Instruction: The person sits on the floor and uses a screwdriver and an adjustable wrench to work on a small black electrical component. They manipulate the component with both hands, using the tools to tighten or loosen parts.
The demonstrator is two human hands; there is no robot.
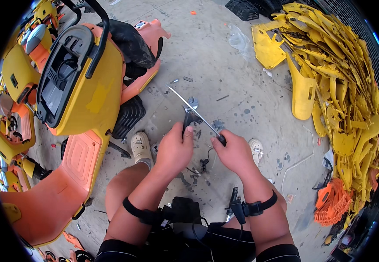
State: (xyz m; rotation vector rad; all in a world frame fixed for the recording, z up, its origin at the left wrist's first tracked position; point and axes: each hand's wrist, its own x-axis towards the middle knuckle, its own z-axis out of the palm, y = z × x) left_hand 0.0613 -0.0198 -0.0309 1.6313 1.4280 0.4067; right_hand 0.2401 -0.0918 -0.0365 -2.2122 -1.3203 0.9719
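Note:
My right hand (233, 150) is closed around the black handle of a long screwdriver (206, 124). Its metal shaft slants up and to the left, crossing in front of the wrench. In my left hand (175, 147), also closed, is an adjustable wrench (192, 105) with a silver head and dark handle; its lower part is hidden by my fingers. Both hands are held above the concrete floor between my feet. A small black part with a cable (204, 163) lies on the floor between my wrists.
A yellow and orange scooter (87, 105) stands close on my left, with more scooters behind. To the right rises a heap of yellow plastic panels (346, 96), with stacked orange pieces (331, 203) at its near end. A dark-handled tool (232, 201) is near my right forearm.

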